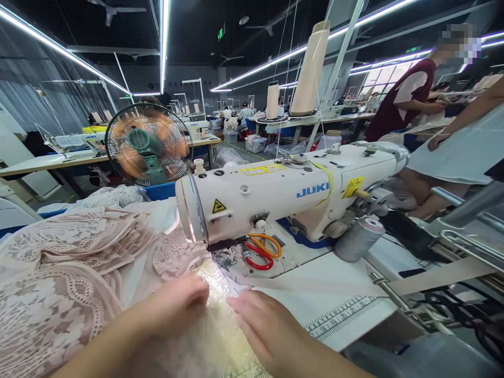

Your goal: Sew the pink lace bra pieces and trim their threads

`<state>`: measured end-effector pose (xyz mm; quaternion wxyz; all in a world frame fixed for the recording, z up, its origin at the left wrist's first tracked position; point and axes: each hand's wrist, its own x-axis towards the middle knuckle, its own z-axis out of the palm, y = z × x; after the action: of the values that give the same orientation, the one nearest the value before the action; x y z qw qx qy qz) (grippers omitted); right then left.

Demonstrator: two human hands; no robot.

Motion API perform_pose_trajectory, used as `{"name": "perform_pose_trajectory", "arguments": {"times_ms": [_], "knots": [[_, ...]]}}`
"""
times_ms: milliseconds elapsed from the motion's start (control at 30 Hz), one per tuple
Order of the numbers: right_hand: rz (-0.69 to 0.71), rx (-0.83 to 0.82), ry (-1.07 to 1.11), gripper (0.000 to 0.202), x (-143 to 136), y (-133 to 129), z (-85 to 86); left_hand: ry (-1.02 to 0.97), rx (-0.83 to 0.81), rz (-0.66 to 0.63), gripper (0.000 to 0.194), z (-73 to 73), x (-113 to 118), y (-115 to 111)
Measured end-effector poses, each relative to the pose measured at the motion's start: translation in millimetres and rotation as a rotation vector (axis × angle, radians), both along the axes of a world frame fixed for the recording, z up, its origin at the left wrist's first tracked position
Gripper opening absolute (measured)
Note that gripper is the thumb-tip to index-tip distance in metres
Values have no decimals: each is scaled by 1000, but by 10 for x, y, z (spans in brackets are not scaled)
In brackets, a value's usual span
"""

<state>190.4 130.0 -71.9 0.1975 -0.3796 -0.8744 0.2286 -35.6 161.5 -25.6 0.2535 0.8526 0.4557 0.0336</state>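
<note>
Both hands, left hand point(179, 302) and right hand point(262, 328), lie spread flat, gripping nothing, on lace fabric point(59, 283) across the sewing table point(334, 299).

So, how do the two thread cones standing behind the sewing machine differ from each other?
The right cone looks much taller and wider in the picture than the left cone. The right cone leans a little to the right at its top, while the left cone stands almost upright. The right cone's thread is beige; the left cone's looks paler, nearly cream. Both stand on stands behind the sewing machine, with thin threads rising from their tops.
</note>
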Motion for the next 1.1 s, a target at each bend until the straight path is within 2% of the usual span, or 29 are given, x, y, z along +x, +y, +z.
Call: {"name": "perform_pose_trajectory", "arguments": {"times_ms": [67, 133, 200, 233, 333, 433, 500, 567, 633, 700, 833, 1100], "knots": [[-1, -42, 139, 50, -42, -85, -130, -299, -69, 206, 16, -59, -30, 63], [109, -56, 232, 63, -124, -138, -248, -526, -100, 429, 28, -163, -54, 133], [223, -42, 221, 65, -234, -156, -308, -622, -63, 573, 32, -284, -61, 184], [227, -31, 188, 58, -289, -152, -309, -625, -21, 600, 32, -337, -64, 198], [77, -38, 67, 20, -397, -105, -211, -570, 134, 602, 26, -429, -103, 200], [-117, -59, -23, 23, -381, -32, -63, -444, 252, 495, 17, -417, -172, 146], [-183, -63, -62, 19, -328, 11, 6, -294, 270, 392, 28, -375, -182, 87], [-191, -65, -104, 18, -277, 39, 38, -14, 272, 305, 40, -323, -137, 23], [-189, -61, -169, 30, -251, 53, 41, 312, 265, 258, 48, -268, -49, -27], [-186, -56, -245, 40, -251, 64, 33, 530, 248, 249, 57, -222, 46, -49], [-167, -50, -348, 36, -287, 108, 45, 561, 224, 266, 60, -177, 154, -3], [-176, -41, -425, 24, -329, 225, 99, 560, 218, 243, 61, -198, 143, 148]]}}
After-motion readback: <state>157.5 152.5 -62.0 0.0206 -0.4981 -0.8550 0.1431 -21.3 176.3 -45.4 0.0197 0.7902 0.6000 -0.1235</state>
